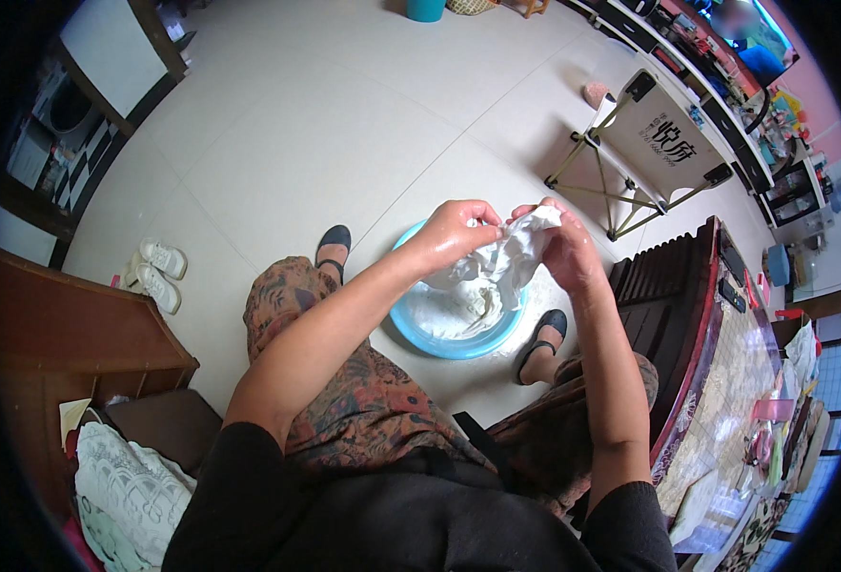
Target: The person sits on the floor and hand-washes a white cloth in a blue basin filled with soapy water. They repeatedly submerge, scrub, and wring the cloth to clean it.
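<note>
A wet white cloth (pixel 509 250) hangs bunched between my two hands, over a round light-blue plastic basin (pixel 456 352) on the floor. My left hand (pixel 456 234) pinches the cloth between thumb and fingers on its left side. On the right side, my right hand (pixel 569 247) grips the same cloth, its fingers partly hidden behind the folds. Both hands look wet, with some suds on the right one. More white fabric (pixel 481 307) lies in the basin among whitish suds or water, and the held cloth hides the basin's upper right part.
My feet in dark shoes (pixel 334 243) stand either side of the basin. A folding stool (pixel 649 143) is beyond it to the right. Right of my legs stands a dark wooden table (pixel 706 343) with a cluttered top. White sneakers (pixel 159 275) lie at the left, near a wooden cabinet (pixel 77 322).
</note>
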{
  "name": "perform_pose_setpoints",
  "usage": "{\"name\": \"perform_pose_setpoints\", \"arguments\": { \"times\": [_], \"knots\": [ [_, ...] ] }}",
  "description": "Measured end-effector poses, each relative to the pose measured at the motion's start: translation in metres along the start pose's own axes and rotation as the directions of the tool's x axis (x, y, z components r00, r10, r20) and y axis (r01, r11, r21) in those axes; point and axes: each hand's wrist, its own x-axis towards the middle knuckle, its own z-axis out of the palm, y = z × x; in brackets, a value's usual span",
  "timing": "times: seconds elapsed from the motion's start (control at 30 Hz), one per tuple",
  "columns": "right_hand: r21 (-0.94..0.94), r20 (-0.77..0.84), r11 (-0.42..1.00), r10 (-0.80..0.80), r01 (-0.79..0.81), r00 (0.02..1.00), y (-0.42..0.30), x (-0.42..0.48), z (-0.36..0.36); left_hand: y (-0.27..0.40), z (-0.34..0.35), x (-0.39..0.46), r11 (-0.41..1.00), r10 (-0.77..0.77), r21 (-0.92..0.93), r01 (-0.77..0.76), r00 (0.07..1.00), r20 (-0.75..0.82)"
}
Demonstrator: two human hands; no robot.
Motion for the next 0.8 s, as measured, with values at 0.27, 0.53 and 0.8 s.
{"name": "perform_pose_setpoints", "arguments": {
  "times": [0.27,0.53,0.8],
  "knots": [
    [-0.246,-0.175,0.969,-0.018,-0.026,0.984,0.0,0.001,-0.003,-0.005,0.004,0.004,0.993,0.09,0.093,-0.077,0.986,-0.137],
    [-0.642,-0.139,0.758,0.034,-0.116,0.99,0.003,-0.001,0.01,-0.006,0.01,-0.002,0.986,0.089,0.147,-0.074,0.992,-0.093],
    [-0.505,-0.1,0.858,0.052,-0.095,0.994,0.012,0.001,0.001,-0.002,0.013,-0.005,0.964,0.17,0.232,-0.131,0.973,-0.157]
  ]
}}
